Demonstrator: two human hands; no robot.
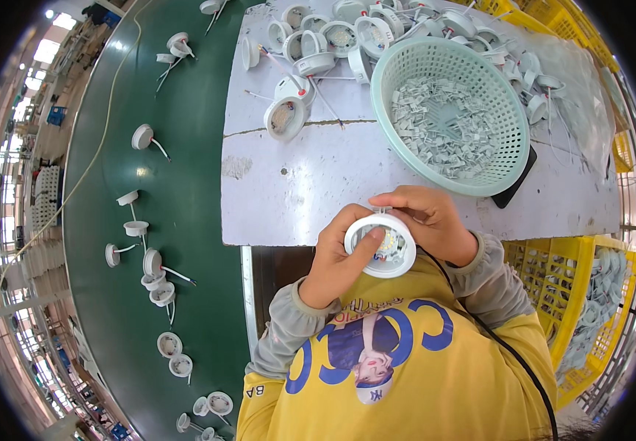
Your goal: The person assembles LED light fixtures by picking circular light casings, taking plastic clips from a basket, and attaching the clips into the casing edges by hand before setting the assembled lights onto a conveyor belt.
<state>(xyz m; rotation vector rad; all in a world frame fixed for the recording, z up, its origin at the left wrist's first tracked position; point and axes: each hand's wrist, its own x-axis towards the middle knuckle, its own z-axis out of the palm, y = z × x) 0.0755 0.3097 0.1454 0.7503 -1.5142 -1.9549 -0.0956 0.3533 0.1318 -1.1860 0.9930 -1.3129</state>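
My left hand [336, 253] grips a round white downlight [400, 259], its thumb pressed inside the ring near the yellowish LED board. At the far edge of that light, a small pale clip [381, 210] sticks out. The fingers of my right hand [436, 220] close around this clip; part of the grip is hidden behind the light. Just beyond my hands, a pale green perforated basket [509, 140] holds many small whitish clips [443, 125].
More downlights [340, 38] with wires are heaped on the white table [296, 198]. Several others lie along the green conveyor belt [105, 242] at left. A dark flat object [518, 180] sits partly under the basket. Yellow crates [553, 283] stand at right. A black cable [509, 353] crosses my front.
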